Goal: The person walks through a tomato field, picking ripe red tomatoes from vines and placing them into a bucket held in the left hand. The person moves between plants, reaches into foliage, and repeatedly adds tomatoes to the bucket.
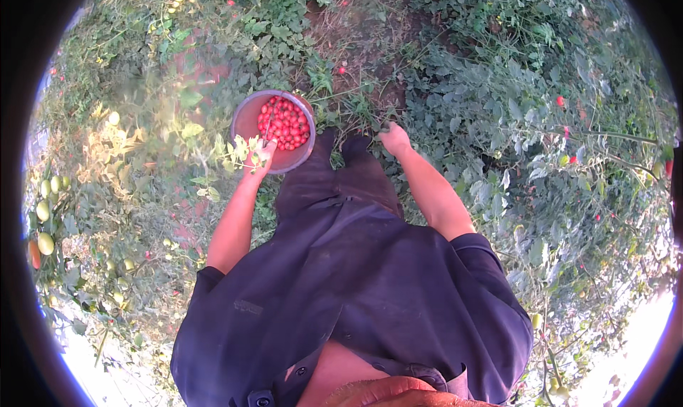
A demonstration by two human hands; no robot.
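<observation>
My left hand (262, 155) grips the thin wire handle (270, 120) of a round plastic bucket (246, 118). Small red plum-shaped tomatoes (286, 123) cover one side of the bucket's bottom. A pale leafy sprig (238, 152) partly hides the hand and the near rim. Beyond my right foot, my right hand (395, 139) reaches low with its fingers curled. At its fingertips is a small dark greenish patch, perhaps a leaf; whether it is held is unclear.
Dense tomato vines (469, 103) flank a narrow strip of bare soil (368, 28). One red tomato (341, 71) lies ahead on that strip. Green tomatoes (46, 242) hang at far left. Another red tomato (560, 101) shows among the right-hand foliage. Both feet stand between the vines.
</observation>
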